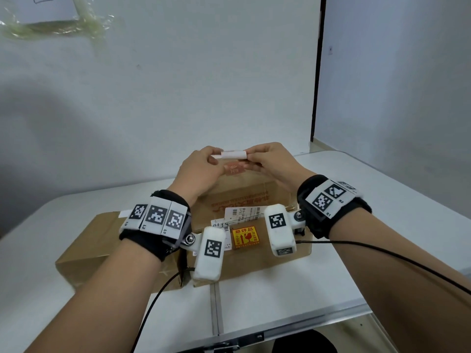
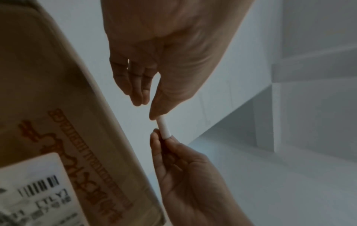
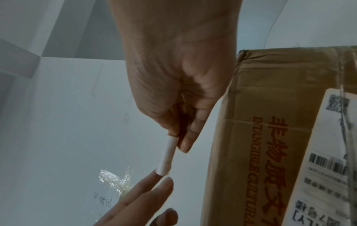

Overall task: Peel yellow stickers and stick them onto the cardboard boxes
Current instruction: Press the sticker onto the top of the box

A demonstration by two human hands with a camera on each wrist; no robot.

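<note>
A small white paper strip (image 1: pixel 233 154) is held in the air between both hands, above the far edge of a brown cardboard box (image 1: pixel 257 197). My left hand (image 1: pixel 216 156) pinches its left end and my right hand (image 1: pixel 251 158) pinches its right end. The left wrist view shows the strip (image 2: pixel 163 128) between my left hand's thumb (image 2: pixel 159 110) and the right hand (image 2: pixel 164 142). From the right wrist, the strip (image 3: pixel 166 156) runs from my right hand (image 3: pixel 176 137) to the left hand's fingers (image 3: pixel 154 183). A yellow sticker (image 1: pixel 244 236) with red print lies stuck on the box top.
A second, flatter cardboard box (image 1: pixel 86 240) lies left of the first on the white table (image 1: pixel 356 250). White shipping labels (image 1: pixel 237 215) cover part of the printed box. Black cables (image 1: pixel 382 253) trail from both wrists. A taped paper (image 1: pixel 51 19) hangs on the wall behind.
</note>
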